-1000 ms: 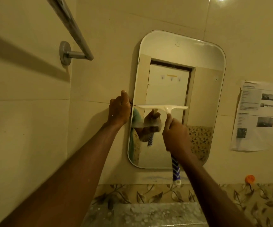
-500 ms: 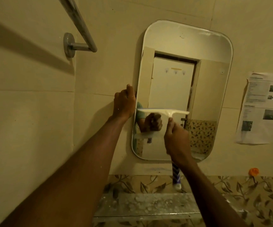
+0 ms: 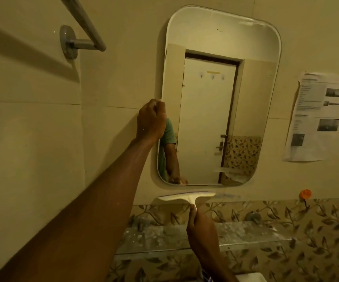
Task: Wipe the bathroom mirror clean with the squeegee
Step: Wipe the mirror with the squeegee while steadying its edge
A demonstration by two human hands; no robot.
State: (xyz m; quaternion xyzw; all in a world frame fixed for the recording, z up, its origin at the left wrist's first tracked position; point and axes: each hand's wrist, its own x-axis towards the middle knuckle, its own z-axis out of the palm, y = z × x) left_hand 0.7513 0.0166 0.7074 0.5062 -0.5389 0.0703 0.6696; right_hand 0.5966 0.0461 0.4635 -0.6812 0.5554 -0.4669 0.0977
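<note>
The right hand (image 3: 200,227) grips the white plastic T-shaped squeegee (image 3: 187,197) just below the rounded rectangular mirror (image 3: 215,102), whose left edge the left hand (image 3: 151,120) holds with curled fingers. A wet blade could streak the glass or miss the lower-right smear (image 3: 234,174).

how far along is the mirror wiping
Done: most of the mirror looks clear and reflects the door sharply. In hand: the right hand holds the squeegee, its blade just below the mirror's bottom edge, over the wall; the left hand holds the left edge. Left: a smeary patch in the lower right corner, so probably another pass there.
</note>
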